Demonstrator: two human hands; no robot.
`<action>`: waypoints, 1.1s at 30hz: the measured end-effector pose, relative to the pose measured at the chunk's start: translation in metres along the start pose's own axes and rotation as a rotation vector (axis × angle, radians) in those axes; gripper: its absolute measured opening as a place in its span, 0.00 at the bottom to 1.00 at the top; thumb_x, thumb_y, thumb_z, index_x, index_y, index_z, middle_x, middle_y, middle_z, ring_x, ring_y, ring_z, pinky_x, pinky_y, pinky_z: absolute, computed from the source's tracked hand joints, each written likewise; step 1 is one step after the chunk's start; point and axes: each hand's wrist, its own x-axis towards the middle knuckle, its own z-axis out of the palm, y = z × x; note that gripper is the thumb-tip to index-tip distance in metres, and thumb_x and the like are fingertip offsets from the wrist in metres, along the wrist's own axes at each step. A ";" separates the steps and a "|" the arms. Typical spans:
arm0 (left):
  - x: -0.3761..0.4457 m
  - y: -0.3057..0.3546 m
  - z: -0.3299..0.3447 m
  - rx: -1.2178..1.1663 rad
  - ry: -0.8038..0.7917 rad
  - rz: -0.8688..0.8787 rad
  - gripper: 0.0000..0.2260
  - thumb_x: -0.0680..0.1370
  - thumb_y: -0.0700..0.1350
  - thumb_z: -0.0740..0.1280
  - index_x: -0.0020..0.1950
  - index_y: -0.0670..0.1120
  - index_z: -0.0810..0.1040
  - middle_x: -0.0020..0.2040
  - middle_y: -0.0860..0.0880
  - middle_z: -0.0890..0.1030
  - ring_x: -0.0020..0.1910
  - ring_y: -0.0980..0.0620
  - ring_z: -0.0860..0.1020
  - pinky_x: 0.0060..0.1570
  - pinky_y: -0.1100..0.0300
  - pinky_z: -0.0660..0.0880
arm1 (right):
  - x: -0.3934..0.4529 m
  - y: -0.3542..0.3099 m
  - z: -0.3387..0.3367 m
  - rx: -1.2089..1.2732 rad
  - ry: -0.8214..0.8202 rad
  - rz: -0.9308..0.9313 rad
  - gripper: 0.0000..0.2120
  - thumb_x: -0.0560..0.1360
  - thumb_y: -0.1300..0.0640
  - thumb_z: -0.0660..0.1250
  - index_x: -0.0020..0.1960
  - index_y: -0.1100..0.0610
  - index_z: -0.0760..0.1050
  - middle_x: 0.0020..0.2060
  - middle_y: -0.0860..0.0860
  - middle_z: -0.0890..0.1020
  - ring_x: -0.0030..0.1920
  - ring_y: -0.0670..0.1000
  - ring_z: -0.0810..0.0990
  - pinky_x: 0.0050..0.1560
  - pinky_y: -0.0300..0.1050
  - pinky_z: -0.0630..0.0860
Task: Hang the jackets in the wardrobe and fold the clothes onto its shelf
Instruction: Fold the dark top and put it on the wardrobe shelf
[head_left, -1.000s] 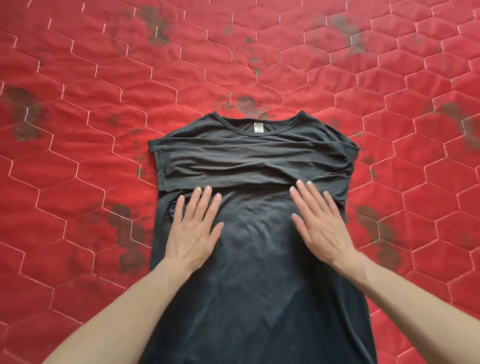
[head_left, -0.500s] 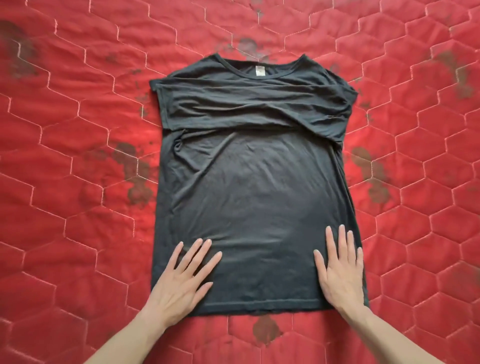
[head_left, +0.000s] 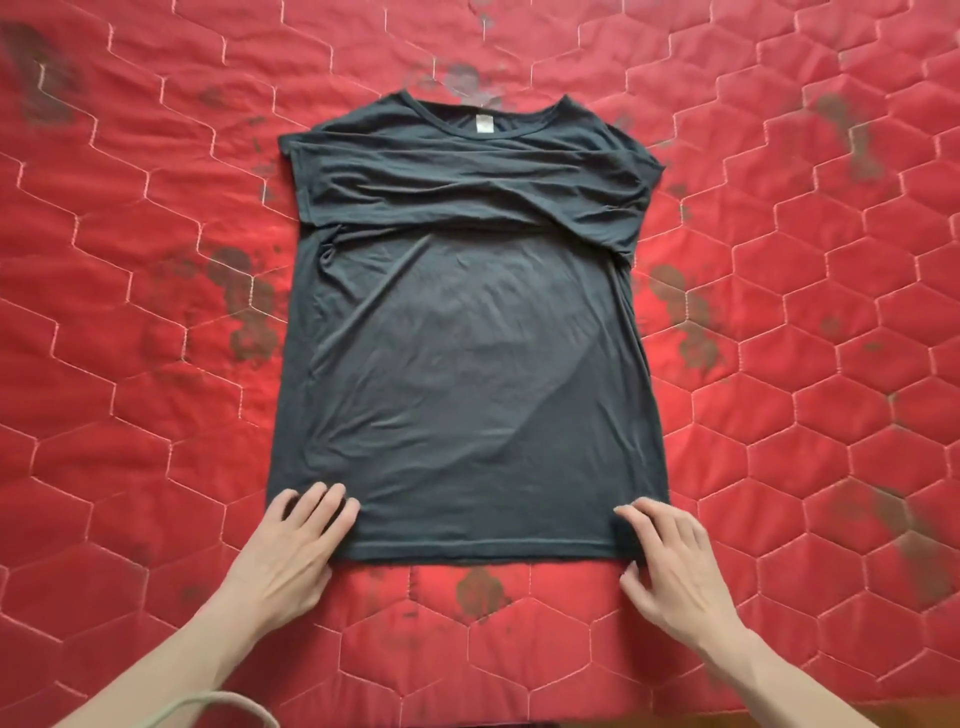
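Black T-shirt (head_left: 467, 374) lies flat on the red quilted bedspread (head_left: 130, 415), neck away from me and hem nearest me. Its sleeves are folded in across the chest, making a rumpled band just below the collar, where a small pale label (head_left: 483, 126) shows. The body below that band is fairly smooth, with a few soft creases.

My left hand (head_left: 291, 545) sits at the hem's left corner, fingers bent and their tips on the cloth; my thumb is out of sight, so I cannot tell whether I am pinching the fabric or only resting on it. My right hand (head_left: 675, 566) is at the hem's right corner, fingers curled over the edge with the thumb apart below the hem; whether it has real hold of the cloth I cannot tell either.

The bedspread is stitched in pale hexagons with dark printed blotches scattered about. A pale cord (head_left: 218, 706) loops in by my left forearm at the bottom edge.
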 end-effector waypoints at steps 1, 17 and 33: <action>0.002 0.004 0.000 -0.004 -0.012 -0.030 0.37 0.60 0.41 0.76 0.70 0.40 0.74 0.65 0.36 0.77 0.62 0.33 0.78 0.56 0.37 0.75 | -0.002 0.002 0.001 -0.002 -0.044 -0.033 0.34 0.64 0.56 0.70 0.70 0.55 0.75 0.66 0.52 0.75 0.66 0.56 0.74 0.71 0.52 0.66; -0.022 -0.008 -0.027 -0.202 0.054 -0.324 0.23 0.64 0.27 0.76 0.55 0.43 0.79 0.48 0.47 0.72 0.42 0.45 0.74 0.30 0.50 0.77 | 0.012 0.025 -0.015 -0.100 -0.014 -0.043 0.13 0.72 0.63 0.64 0.54 0.54 0.79 0.47 0.50 0.79 0.45 0.58 0.79 0.42 0.52 0.75; 0.062 -0.125 -0.114 -0.726 0.302 -0.469 0.11 0.77 0.37 0.75 0.52 0.53 0.87 0.45 0.59 0.87 0.44 0.55 0.84 0.49 0.58 0.77 | 0.145 0.042 -0.109 0.505 0.216 0.337 0.14 0.78 0.68 0.70 0.56 0.52 0.85 0.49 0.47 0.87 0.51 0.43 0.83 0.55 0.27 0.72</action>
